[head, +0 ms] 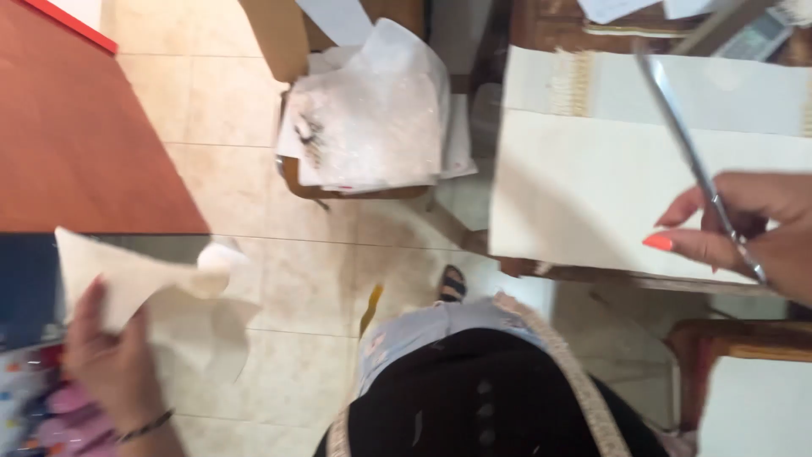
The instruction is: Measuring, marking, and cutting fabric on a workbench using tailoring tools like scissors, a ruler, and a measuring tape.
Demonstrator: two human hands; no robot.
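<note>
My left hand (108,362) at the lower left grips a cream piece of cut fabric or paper (139,275) that curls and hangs toward the tiled floor. My right hand (753,233) at the right edge holds a pair of metal scissors (689,152), blades pointing up and away, over a cream cloth (609,186) spread on a table. The frame is blurred by motion.
A reddish-brown tabletop (76,135) fills the upper left. A chair (292,173) piled with white papers and plastic (372,118) stands at top centre. My dark clothing and a beige strap (541,338) show at the bottom; a wooden chair (736,338) sits lower right.
</note>
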